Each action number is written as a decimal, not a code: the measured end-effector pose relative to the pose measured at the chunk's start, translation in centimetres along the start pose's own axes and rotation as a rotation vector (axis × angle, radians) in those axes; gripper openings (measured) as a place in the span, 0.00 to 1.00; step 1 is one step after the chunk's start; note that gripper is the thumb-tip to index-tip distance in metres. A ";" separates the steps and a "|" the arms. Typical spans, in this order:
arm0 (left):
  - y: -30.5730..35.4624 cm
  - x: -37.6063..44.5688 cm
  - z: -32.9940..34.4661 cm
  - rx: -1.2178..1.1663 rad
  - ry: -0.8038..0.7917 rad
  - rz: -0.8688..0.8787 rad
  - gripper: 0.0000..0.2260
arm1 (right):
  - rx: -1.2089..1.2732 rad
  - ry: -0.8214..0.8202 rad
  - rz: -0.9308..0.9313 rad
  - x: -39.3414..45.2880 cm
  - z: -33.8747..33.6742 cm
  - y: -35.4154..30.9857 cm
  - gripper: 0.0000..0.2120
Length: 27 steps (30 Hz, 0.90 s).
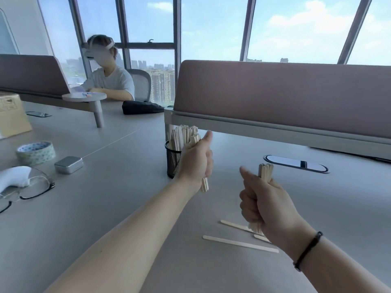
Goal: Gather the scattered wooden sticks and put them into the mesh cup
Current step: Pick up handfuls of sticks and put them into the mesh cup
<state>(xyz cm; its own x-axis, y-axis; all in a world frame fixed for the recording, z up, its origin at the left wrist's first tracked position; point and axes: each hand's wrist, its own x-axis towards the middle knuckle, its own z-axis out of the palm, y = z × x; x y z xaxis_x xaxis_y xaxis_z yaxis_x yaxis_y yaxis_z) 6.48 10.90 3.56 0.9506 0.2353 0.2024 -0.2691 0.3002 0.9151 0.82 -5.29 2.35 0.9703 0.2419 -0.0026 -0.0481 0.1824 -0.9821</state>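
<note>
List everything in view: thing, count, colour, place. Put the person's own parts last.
mesh cup: one, black, mid-desk, holding sticks
sticks in cup: many, pale wood, upright
loose sticks: three showing, pale wood, on the desk near the right hand
tape roll: one, white and blue, left
metal tin: one, silver, beside the tape
glasses: one pair, dark-framed, left edge
cardboard box: one, tan, far left
divider: one, brown, behind the cup
seated person: one, white shirt, far side
left hand: by the cup, gripping a bundle of sticks
right hand: gripping a bundle upright
bracelet: one, black, right wrist
</note>
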 end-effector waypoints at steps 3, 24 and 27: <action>1.4 1.7 -1.1 -0.042 0.063 0.008 0.26 | 0.011 -0.015 0.026 2.7 2.3 -0.2 0.26; 3.2 10.7 -6.1 0.497 0.331 0.404 0.10 | 0.248 -0.037 -0.115 16.7 11.7 -4.9 0.27; 3.5 10.8 -6.7 0.527 0.334 0.464 0.12 | 0.255 -0.045 -0.124 17.4 12.6 -4.7 0.29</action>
<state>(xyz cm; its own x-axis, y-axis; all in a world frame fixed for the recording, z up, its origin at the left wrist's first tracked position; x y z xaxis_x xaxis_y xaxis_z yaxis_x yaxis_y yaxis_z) 14.77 20.69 6.61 0.6391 0.5205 0.5662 -0.4399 -0.3565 0.8243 14.94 10.06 9.34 0.9613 0.2439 0.1283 0.0065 0.4455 -0.8953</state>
